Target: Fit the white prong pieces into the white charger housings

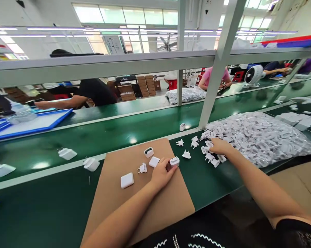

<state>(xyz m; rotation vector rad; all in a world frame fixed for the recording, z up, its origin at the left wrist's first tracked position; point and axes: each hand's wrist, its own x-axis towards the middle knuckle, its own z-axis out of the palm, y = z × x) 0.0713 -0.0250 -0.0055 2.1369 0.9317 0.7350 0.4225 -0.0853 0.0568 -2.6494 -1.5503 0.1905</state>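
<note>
My left hand (162,174) is closed round a white charger (174,161) over the right part of a brown cardboard sheet (142,203). Beside its knuckles lies a white charger block (154,162). Farther left on the cardboard are a plug piece (142,168), a hollow white shell (148,152) and another white block (127,180). My right hand (219,146) reaches to a loose pile of white plug pieces (209,157) at the opening of a clear plastic bag (261,136); its fingertips are pinched at one plug piece (209,144).
A metal post (211,93) rises behind the pile. Several white chargers lie on the green conveyor (134,127) and its pale edge, one charger (91,164) near the cardboard. People work beyond the conveyor, near a white fan (253,75). Blue trays (33,124) stand at left.
</note>
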